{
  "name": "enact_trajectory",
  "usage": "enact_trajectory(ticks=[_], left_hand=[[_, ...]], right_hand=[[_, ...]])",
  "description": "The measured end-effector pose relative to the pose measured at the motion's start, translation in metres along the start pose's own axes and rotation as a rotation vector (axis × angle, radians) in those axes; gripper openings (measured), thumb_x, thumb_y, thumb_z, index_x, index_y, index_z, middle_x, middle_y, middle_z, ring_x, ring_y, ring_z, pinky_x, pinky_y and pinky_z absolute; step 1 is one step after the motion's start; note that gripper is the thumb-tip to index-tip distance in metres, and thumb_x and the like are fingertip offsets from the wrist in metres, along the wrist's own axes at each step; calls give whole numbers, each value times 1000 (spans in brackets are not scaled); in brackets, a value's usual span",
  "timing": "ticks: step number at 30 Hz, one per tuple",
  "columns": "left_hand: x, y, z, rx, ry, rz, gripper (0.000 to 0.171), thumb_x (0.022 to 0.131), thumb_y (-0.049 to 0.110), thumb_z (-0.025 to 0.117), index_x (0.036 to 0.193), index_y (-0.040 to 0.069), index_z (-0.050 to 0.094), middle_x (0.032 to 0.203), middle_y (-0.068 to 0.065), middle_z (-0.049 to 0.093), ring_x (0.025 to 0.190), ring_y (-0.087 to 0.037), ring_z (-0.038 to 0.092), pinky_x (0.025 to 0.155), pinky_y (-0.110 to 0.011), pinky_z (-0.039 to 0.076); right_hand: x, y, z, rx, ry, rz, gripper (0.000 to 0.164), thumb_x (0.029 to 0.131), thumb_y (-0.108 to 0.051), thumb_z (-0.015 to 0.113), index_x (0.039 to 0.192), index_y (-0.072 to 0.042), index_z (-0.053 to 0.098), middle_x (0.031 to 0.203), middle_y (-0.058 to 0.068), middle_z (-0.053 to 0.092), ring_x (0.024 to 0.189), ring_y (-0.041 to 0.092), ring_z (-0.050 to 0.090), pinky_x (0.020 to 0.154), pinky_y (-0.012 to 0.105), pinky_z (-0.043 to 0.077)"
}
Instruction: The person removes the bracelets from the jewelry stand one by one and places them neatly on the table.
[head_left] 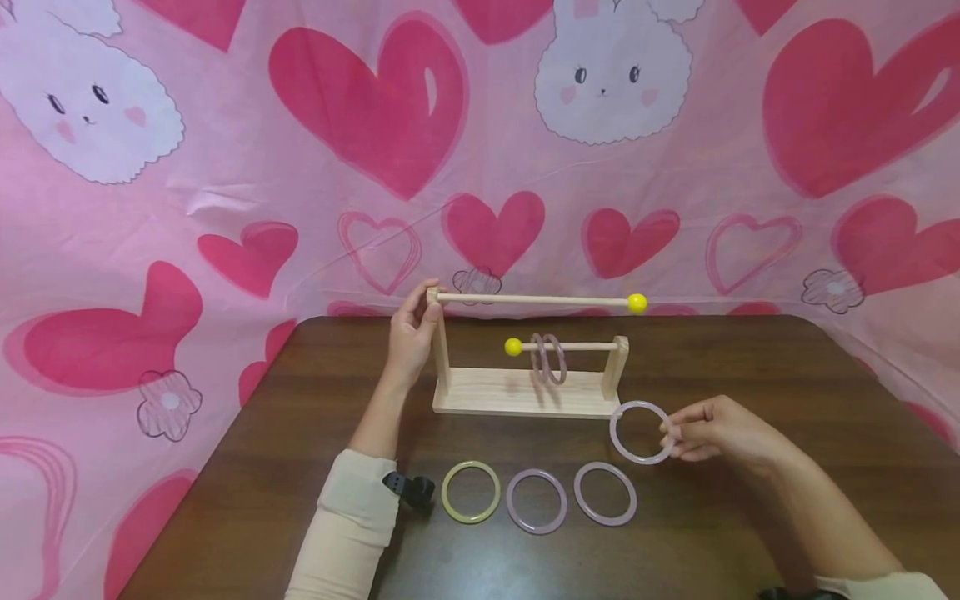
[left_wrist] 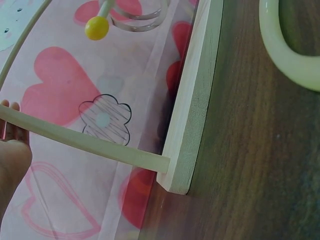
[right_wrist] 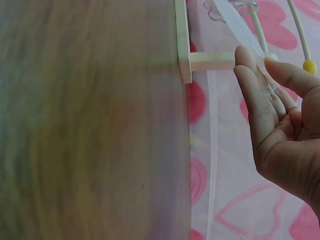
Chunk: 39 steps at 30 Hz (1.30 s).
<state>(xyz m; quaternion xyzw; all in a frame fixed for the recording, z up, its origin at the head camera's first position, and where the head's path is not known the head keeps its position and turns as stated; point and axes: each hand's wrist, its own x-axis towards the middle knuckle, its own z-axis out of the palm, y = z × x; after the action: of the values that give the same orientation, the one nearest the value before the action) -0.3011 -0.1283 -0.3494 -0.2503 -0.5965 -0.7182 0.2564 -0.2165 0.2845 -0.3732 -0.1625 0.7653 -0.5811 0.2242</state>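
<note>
A wooden stand [head_left: 491, 396] has two posts, each with a horizontal rod tipped by a yellow ball. My left hand [head_left: 410, 340] grips the top of the taller left post [head_left: 441, 350], thumb in front and fingers behind. Two purple rings [head_left: 562, 367] hang on the lower rod [head_left: 592, 346]; the upper rod [head_left: 532, 298] carries none. My right hand [head_left: 723, 435] pinches a pale purple ring [head_left: 640, 405] by its right edge, near the base's front right corner. In the right wrist view this ring [right_wrist: 240, 27] appears nearly edge-on between thumb and fingertips.
In front of the stand, a yellow-green ring [head_left: 446, 493] and two purple rings, one in the middle [head_left: 537, 530] and one at the right [head_left: 600, 466], lie in a row on the dark wooden table [head_left: 300, 467]. A pink heart-patterned cloth [head_left: 510, 167] hangs behind.
</note>
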Motion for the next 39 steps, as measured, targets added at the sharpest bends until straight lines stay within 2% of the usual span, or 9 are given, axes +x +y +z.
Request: enact_trajectory(ticks=[8, 15, 20, 26, 31, 37, 39], left_hand=[[1, 0, 0, -11, -2, 3, 44, 90, 13, 57, 121, -15, 44, 106, -10, 62, 94, -12, 57, 85, -23, 44], [1, 2, 1, 3, -3, -11, 31, 92, -4, 50, 121, -15, 44, 104, -4, 63, 93, -8, 57, 85, -23, 44], [1, 2, 1, -8, -5, -4, 35, 92, 2, 53, 121, -15, 43, 102, 4, 62, 93, -7, 57, 86, -23, 44], [1, 1, 1, -2, -4, -4, 35, 92, 1, 53, 121, -15, 43, 103, 3, 62, 93, -7, 57, 85, -22, 44], [1, 1, 1, 4, -5, -3, 37, 92, 5, 54, 121, -14, 44, 104, -2, 62, 92, -7, 57, 84, -23, 44], [1, 1, 0, 1, -13, 13, 42, 91, 11, 56, 121, -15, 43, 103, 6, 62, 93, -7, 57, 85, -23, 44], [1, 0, 0, 6, -13, 21, 46, 91, 16, 57, 121, -15, 44, 103, 3, 62, 92, -8, 57, 85, -23, 44]], right_hand=[[-8, 7, -10, -63, -76, 7, 32, 91, -5, 54, 104, 24, 53, 84, 12, 68, 76, 18, 65, 68, 35, 55], [-14, 13, -16, -57, -181, 18, 23, 89, 1, 51, 97, 22, 57, 84, 17, 66, 70, 16, 64, 61, 31, 55], [-16, 15, -16, -75, -227, 60, 21, 87, 3, 47, 95, 20, 58, 80, 16, 66, 67, 13, 63, 59, 28, 54], [-17, 17, -14, -95, -256, 101, 20, 86, 3, 47, 92, 18, 59, 77, 12, 66, 64, 10, 61, 56, 24, 52], [-18, 18, -14, -127, -238, 128, 19, 85, 2, 48, 90, 14, 62, 77, 12, 66, 64, 9, 60, 55, 24, 52], [-18, 18, -16, -187, -224, 134, 18, 86, 0, 51, 90, 12, 64, 76, 12, 66, 64, 9, 60, 56, 25, 53], [-18, 17, -16, -190, -217, 145, 18, 86, 0, 51, 90, 12, 63, 75, 13, 66, 64, 10, 61, 56, 26, 53]])
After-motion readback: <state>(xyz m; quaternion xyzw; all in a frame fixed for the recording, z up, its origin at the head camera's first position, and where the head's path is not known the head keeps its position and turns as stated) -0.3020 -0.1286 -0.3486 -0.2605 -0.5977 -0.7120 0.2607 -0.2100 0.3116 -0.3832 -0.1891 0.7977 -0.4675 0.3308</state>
